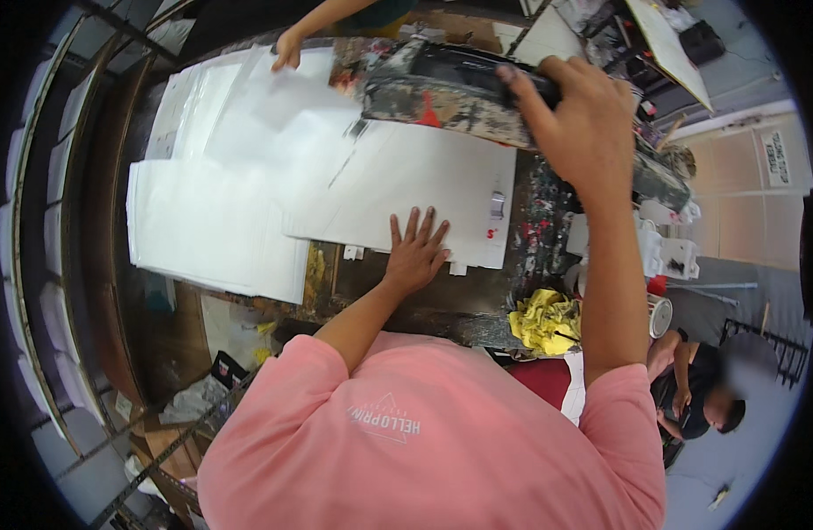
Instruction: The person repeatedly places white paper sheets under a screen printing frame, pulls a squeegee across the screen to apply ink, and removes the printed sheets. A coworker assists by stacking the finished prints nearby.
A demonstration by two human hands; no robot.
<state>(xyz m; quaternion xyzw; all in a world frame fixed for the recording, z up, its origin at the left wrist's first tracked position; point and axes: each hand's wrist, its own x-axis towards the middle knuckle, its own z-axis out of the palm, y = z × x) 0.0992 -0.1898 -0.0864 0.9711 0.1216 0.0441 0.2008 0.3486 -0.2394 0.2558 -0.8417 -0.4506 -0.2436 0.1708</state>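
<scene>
My left hand (415,252) lies flat, fingers spread, on a white sheet (424,181) with a small red mark near its right edge. My right hand (588,115) is closed round the right end of a raised, paint-smeared frame (451,102) with a black upper part (464,66). It looks like a printing screen, tilted up behind the white sheet. Beyond, to the left, a co-worker's hand (288,51) holds the far edge of another white sheet (278,106), which is blurred by motion.
A stack of white sheets (216,225) lies at left on the paint-spattered table (535,234). Crumpled yellow material (545,320) sits at its near right corner, beside a tin (659,315). A metal rack (66,221) stands far left. A person (698,389) sits at lower right.
</scene>
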